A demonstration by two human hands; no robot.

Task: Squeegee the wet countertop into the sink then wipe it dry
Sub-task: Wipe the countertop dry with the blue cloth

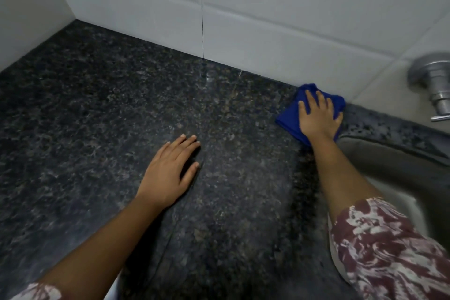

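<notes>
Past my sleeve (389,251), my right hand (319,117) presses flat on the cloth (288,124) at two o'clock, my left hand (170,173) spread on the surface (97,105).

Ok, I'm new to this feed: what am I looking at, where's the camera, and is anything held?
No machine here: these are a person's two bare hands, in one picture from a head-worn camera looking down. The left hand lies flat on the dark speckled countertop. The right hand presses a blue cloth onto it by the tiled wall, near the sink. A metal tap juts from the wall at right. Nothing is gripped.
</notes>
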